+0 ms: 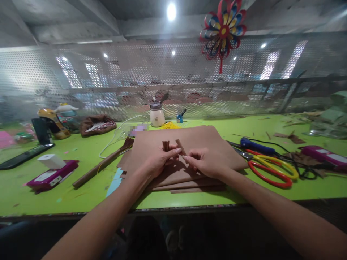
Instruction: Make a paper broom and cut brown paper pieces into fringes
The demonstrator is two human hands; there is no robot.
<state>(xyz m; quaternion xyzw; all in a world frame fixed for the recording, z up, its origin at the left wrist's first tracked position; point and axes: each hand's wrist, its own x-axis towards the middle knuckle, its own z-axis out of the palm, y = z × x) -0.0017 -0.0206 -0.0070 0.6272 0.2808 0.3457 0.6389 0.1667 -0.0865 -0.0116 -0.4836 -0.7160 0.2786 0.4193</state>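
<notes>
Above a stack of brown paper sheets (173, 135), both my hands are close together. My left hand (162, 159) is closed round a small bundle of thin brown paper strips (166, 145), whose ends fan out above the fingers. Between thumb and fingers, my right hand (204, 160) pinches a separate brown paper strip (179, 145), which leans toward the left hand. The lower ends of the bundle are hidden by my left fingers. The left thumb reaches across to the strip in the right hand.
Scissors with red and yellow handles (271, 171) and a blue-handled tool (257, 145) lie right of the paper. To the left lie a brown paper-wrapped stick (100, 165), a purple power strip (52, 177) and a phone (24, 155). A jar (157, 116) stands behind.
</notes>
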